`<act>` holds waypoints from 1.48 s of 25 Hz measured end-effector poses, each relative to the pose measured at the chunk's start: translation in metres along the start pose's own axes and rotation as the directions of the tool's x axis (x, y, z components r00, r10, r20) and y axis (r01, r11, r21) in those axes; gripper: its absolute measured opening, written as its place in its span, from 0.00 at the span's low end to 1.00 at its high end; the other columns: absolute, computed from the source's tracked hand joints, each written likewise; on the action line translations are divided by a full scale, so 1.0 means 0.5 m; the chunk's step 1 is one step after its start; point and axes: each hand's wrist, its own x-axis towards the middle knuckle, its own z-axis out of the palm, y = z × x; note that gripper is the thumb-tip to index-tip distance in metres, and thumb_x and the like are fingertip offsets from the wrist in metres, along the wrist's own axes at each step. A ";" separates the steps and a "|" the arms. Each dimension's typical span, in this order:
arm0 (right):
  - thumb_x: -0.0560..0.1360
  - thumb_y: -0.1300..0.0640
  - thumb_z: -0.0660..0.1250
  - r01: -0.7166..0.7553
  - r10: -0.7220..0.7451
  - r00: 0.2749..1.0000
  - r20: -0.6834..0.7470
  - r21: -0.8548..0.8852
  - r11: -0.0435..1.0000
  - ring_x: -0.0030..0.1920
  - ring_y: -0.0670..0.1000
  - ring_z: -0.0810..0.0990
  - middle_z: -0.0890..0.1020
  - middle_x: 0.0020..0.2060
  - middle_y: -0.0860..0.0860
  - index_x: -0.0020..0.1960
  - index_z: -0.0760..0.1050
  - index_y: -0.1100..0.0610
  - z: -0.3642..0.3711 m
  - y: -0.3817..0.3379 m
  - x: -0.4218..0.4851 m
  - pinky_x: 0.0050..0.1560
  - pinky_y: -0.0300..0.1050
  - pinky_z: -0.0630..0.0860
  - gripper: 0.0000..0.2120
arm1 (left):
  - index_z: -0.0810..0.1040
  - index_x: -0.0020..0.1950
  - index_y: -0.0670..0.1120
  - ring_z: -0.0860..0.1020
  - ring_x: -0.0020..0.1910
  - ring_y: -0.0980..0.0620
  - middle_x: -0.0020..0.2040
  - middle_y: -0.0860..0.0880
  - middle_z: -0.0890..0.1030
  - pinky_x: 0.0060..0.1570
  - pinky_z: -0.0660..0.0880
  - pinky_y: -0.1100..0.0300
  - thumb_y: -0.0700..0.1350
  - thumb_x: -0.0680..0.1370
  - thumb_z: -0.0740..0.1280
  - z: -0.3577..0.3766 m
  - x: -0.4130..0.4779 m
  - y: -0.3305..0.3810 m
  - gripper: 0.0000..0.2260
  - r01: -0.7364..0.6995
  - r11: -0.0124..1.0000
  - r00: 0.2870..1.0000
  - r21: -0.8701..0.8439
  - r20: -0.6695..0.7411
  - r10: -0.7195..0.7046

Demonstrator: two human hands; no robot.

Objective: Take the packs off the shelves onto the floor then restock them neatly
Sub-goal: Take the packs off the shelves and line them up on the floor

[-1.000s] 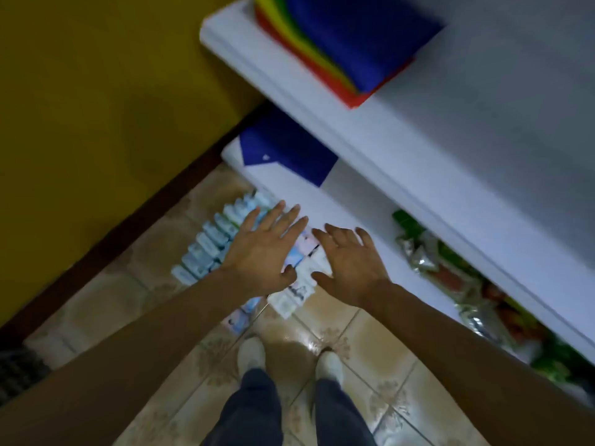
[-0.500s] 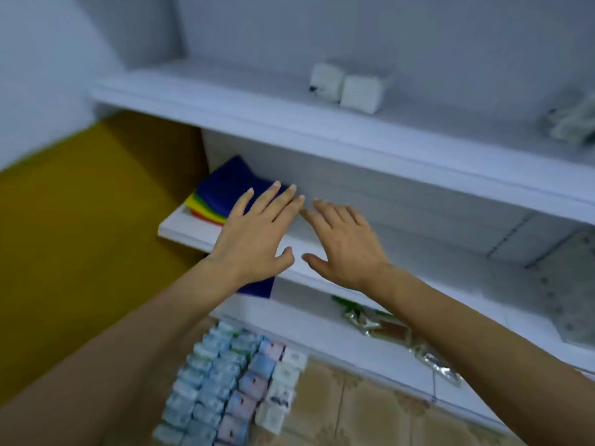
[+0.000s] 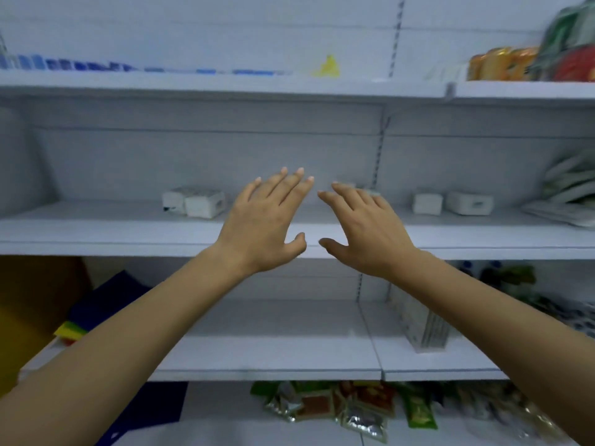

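White packs on middle shelf probably pending removal. Left grip, right grip: flat, empty. Next: reach, grasp.

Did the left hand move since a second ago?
Yes. It rose: the left hand was down over the floor packs, and now it is level with the shelf holding white boxes.

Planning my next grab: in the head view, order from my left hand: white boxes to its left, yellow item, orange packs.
From the left hand:
1. white boxes, just left, middle shelf.
2. yellow item, above, top shelf.
3. orange packs, far right, same shelf.
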 end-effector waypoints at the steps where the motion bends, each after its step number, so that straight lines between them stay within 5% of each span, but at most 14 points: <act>1: 0.73 0.42 0.66 -0.014 0.014 1.000 0.001 -0.004 1.000 0.70 0.57 0.66 0.64 0.74 0.55 0.75 0.60 0.53 -0.025 0.033 -0.016 0.67 0.52 0.63 0.35 | 0.62 0.76 0.48 0.64 0.74 0.47 0.75 0.48 0.65 0.69 0.64 0.45 0.60 0.70 0.55 -0.011 0.020 0.036 0.35 -0.009 1.000 1.000 -0.008 -0.022 0.009; 13: 0.74 0.41 0.64 -0.145 0.150 0.987 0.064 -0.072 0.987 0.70 0.56 0.66 0.65 0.72 0.53 0.75 0.57 0.52 -0.118 0.310 -0.223 0.66 0.51 0.63 0.35 | 0.57 0.78 0.50 0.59 0.76 0.49 0.77 0.50 0.61 0.71 0.60 0.47 0.60 0.70 0.54 0.022 0.164 0.340 0.36 -0.112 0.984 0.992 -0.140 0.041 0.119; 24: 0.75 0.41 0.63 -0.151 0.194 0.968 0.157 -0.252 0.956 0.71 0.55 0.64 0.63 0.73 0.53 0.75 0.58 0.52 0.024 0.644 -0.176 0.66 0.49 0.62 0.33 | 0.51 0.79 0.52 0.54 0.77 0.51 0.79 0.52 0.54 0.72 0.55 0.52 0.55 0.76 0.63 0.322 0.469 0.504 0.35 -0.157 0.919 0.986 -0.362 -0.013 0.164; 33: 0.76 0.42 0.63 -0.303 0.365 0.894 0.259 -0.250 0.920 0.69 0.56 0.67 0.65 0.72 0.54 0.75 0.59 0.53 0.201 0.931 -0.189 0.65 0.50 0.65 0.32 | 0.47 0.79 0.52 0.51 0.77 0.51 0.79 0.51 0.50 0.73 0.54 0.52 0.56 0.77 0.62 0.592 0.660 0.632 0.35 -0.176 0.871 0.946 -0.459 0.166 0.278; 37: 0.77 0.42 0.62 -0.332 0.375 0.883 0.282 -0.188 0.924 0.69 0.55 0.67 0.65 0.72 0.53 0.75 0.58 0.52 0.280 1.043 -0.178 0.66 0.50 0.65 0.31 | 0.47 0.79 0.52 0.53 0.77 0.49 0.80 0.50 0.48 0.72 0.57 0.51 0.57 0.77 0.63 0.695 0.710 0.693 0.36 -0.056 0.851 0.934 -0.521 0.273 0.229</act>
